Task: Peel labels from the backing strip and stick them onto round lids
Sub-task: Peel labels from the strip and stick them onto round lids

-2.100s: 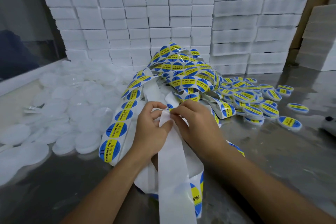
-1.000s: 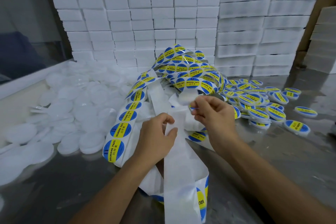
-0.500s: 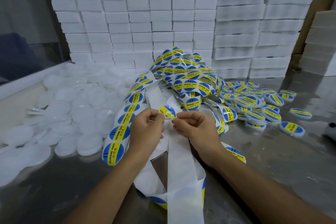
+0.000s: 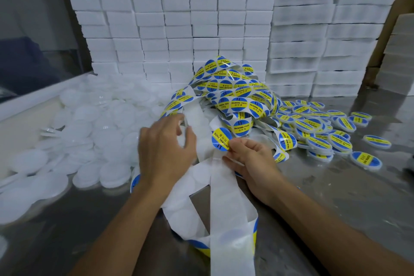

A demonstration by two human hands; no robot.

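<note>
Blue-and-yellow round label (image 4: 221, 139) pinched at its edge in right hand (image 4: 251, 159), just above white backing strip (image 4: 224, 188).
Left hand (image 4: 164, 148) with fingers spread and relaxed, reaching toward plain white round lids (image 4: 89, 136) heaped on shiny metal worktop (image 4: 336, 190); labelled lids (image 4: 318, 132) piled at right.

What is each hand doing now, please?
Left hand: open, holding nothing, reaching left.
Right hand: pinching a peeled label.

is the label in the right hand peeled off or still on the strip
Peeled off: the label stands free above the backing strip, pinched by the right hand.
</note>
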